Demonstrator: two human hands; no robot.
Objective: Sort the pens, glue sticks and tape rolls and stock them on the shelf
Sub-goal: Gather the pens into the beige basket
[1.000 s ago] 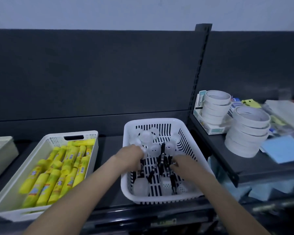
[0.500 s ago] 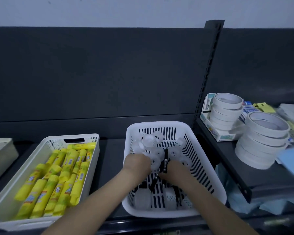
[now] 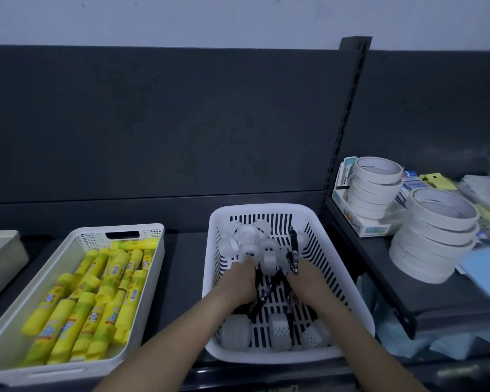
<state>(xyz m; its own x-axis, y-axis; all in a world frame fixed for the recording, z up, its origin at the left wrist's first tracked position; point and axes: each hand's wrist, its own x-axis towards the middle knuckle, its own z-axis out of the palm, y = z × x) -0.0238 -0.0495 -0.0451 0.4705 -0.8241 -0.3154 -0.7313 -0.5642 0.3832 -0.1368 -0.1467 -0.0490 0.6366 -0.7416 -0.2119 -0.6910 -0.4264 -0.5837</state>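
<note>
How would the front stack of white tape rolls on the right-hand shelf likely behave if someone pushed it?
The front stack of tape rolls would probably shear apart rather than slide as one, since its rolls sit slightly offset. Each roll is a thin hollow ring, so likely light; one tipped onto its edge could roll along the shelf.

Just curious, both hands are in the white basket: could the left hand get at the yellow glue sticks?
Probably yes. The glue sticks lie uncovered in an open tray just left of the basket, on the side of the left hand, with nothing between.
</note>
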